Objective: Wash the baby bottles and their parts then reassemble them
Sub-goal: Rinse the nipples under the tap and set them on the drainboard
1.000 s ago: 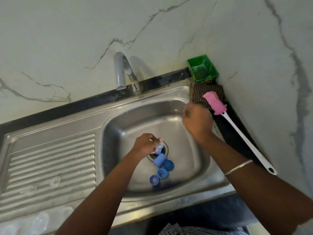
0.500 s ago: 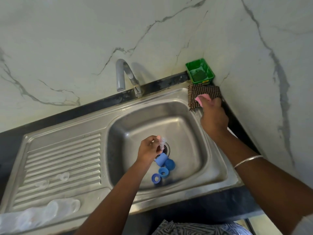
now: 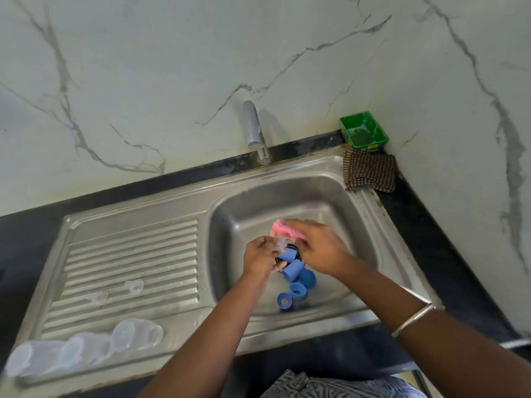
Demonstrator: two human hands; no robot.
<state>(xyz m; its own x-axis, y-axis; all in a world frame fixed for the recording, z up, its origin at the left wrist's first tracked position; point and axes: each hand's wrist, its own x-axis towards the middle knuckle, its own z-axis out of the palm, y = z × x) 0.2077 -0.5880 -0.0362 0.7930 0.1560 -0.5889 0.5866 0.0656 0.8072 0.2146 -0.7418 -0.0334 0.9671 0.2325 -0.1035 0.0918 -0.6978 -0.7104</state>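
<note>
Over the sink (image 3: pixel 370 225) basin, your left hand (image 3: pixel 260 258) pinched a small clear bottle part (image 3: pixel 280 244) in curled fingers, just above the drain. Your right hand (image 3: pixel 319 248) closed its grip round the pink sponge head of the brush (image 3: pixel 284 229), which sat right beside that part (contact too blurred to tell). Blue caps and rings (image 3: pixel 296 278) lay in the basin below your hands. Clear bottles (image 3: pixel 86 347) lay on the drainboard's near edge, two teats (image 3: pixel 115 293) further up.

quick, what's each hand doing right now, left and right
Left hand: pinching a small clear bottle part over the sink.
Right hand: gripping the pink brush head.
</note>
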